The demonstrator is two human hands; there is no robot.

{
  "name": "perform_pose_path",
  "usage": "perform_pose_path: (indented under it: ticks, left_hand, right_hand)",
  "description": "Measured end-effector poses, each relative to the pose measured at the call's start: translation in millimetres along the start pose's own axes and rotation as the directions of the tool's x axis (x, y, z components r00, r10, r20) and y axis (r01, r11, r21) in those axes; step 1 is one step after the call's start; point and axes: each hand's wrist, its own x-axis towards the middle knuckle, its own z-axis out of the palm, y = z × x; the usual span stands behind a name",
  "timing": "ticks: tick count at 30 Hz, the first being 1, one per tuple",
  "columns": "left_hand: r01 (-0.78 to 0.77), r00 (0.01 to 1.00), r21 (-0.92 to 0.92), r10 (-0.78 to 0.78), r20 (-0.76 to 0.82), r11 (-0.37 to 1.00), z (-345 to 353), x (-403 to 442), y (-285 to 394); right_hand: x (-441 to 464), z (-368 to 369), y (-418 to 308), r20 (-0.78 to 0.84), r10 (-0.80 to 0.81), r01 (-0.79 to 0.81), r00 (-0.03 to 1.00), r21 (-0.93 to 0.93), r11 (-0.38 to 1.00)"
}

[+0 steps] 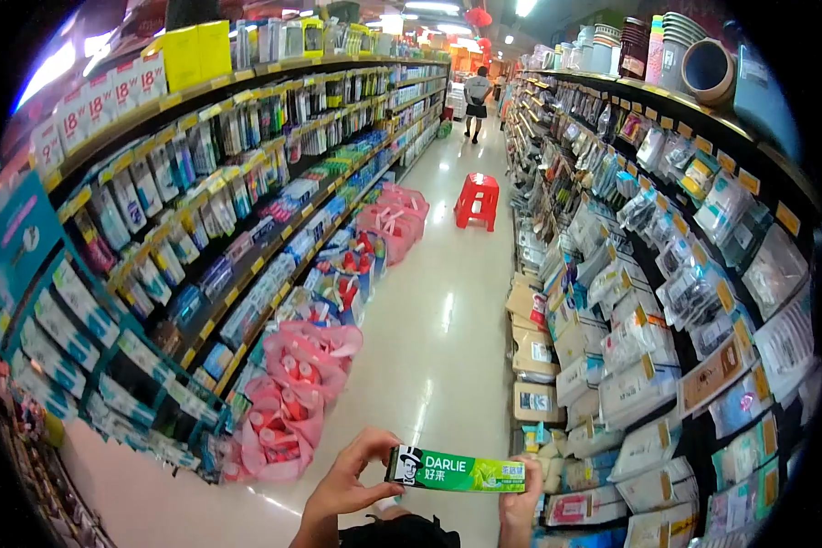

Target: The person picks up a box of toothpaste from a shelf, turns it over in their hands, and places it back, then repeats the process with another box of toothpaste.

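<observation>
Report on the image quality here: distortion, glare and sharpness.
Head view: strong fisheye bending, the left shelving curving toward black corners; head view: ceiling light washed out to white, pale glare streaks on the floor; head view: DARLIE box lettering readable, the distant person small and short of detail.

Bags line the left edge of the floor, beside the shelving; a stool stands near the right edge (a person beyond); nearest, a box spans left hand to right hand.
</observation>
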Motion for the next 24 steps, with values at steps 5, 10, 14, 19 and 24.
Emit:
perform_pose_path:
  ticks: [5, 10, 14, 19, 24]
  left_hand:
    - [0.133, 0.991, 0.152, -0.134, -0.010, 0.979, -49, 64, -19]
    - [0.299, 0.949, 0.032, -0.294, -0.112, 0.954, -87, 108, -48]
    - [0.337, 0.938, 0.024, -0.333, -0.092, 0.941, -113, 131, -64]
    - [0.323, 0.946, 0.067, -0.323, -0.011, 0.944, -150, 177, -77]
    - [0.314, 0.949, 0.094, -0.316, 0.006, 0.945, -194, 222, -70]
  right_hand:
    - [42, 45, 62, -0.027, 0.289, -0.254, 0.957, 0.406, 0.878]
    - [81, 75, 115, 0.107, 0.407, -0.393, 0.907, 0.558, 0.731]
    - [115, 94, 124, 0.095, 0.433, -0.424, 0.896, 0.465, 0.777]
    - [135, 91, 163, 0.009, 0.449, -0.419, 0.894, 0.375, 0.827]
    - [179, 148, 153, 0.005, 0.309, -0.292, 0.951, 0.343, 0.893]
